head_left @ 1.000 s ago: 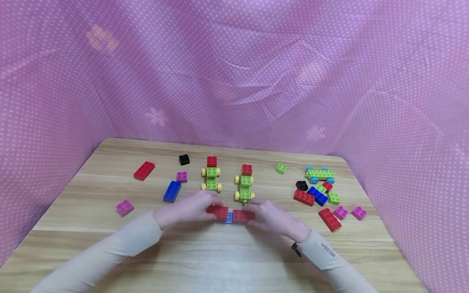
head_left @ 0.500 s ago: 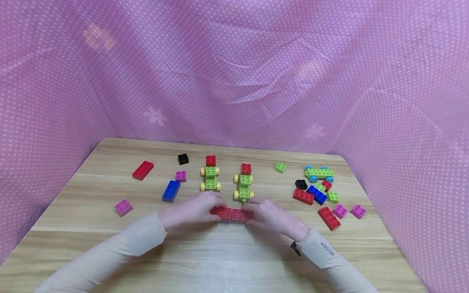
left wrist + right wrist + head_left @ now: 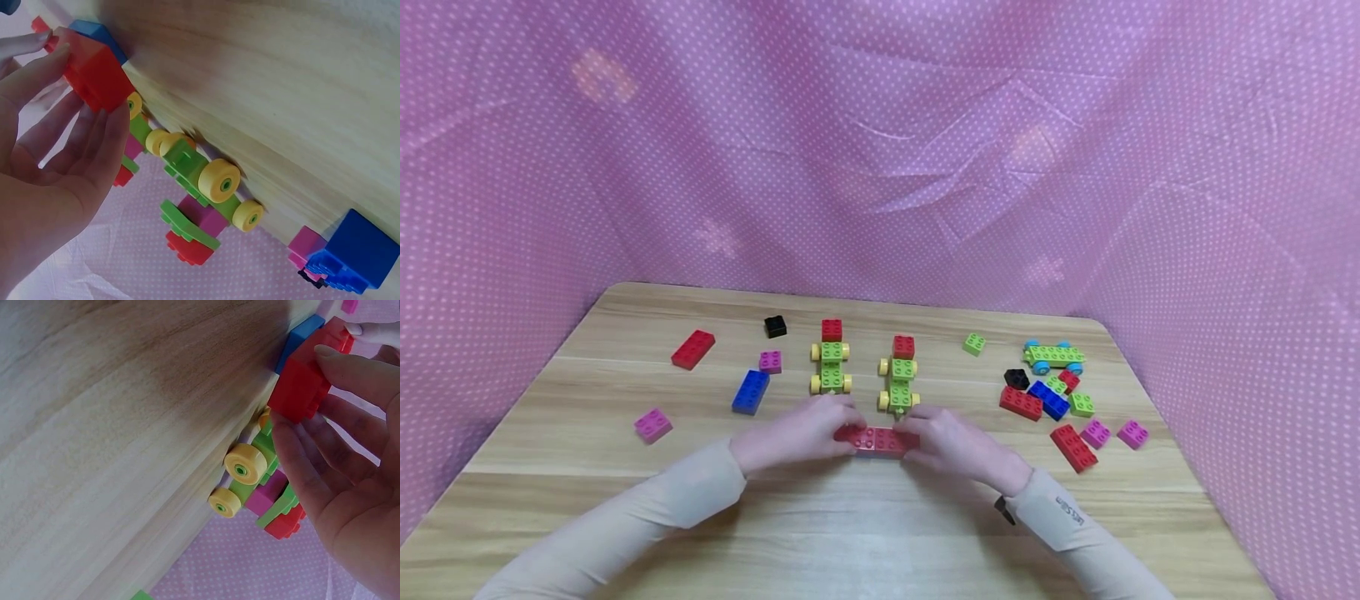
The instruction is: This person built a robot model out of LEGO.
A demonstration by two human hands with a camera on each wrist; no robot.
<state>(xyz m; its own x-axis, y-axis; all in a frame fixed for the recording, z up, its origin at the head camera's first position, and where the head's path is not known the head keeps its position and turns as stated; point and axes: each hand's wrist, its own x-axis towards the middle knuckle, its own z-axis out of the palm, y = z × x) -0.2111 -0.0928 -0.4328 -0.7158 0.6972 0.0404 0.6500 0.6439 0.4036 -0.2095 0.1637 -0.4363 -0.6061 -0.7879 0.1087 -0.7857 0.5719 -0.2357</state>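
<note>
Two red bricks lie end to end near the table's front middle, on top of a blue brick [image 3: 100, 37] that they mostly cover. My left hand [image 3: 793, 433] grips the left red brick [image 3: 103, 72], thumb on the near side and fingers on the far side. On the other end, my right hand [image 3: 958, 446] holds the right red brick [image 3: 297, 381] between thumb and fingers. Just beyond the hands stand two small wheeled builds, a left one [image 3: 832, 379] and a right one [image 3: 901, 397], each green with yellow wheels and a red brick on top.
Leftward lie a red brick [image 3: 693, 349], a blue brick [image 3: 750, 392], pink bricks [image 3: 653, 426] and a black one [image 3: 775, 326]. At right a green base with blue wheels [image 3: 1055, 357] stands by a cluster with a red brick [image 3: 1021, 402]. Pink dotted cloth [image 3: 880, 167] hangs behind.
My left hand has moved right with its red brick, closing the gap to the other red brick and covering the blue that showed between them. The right hand stays nearly in place.
</note>
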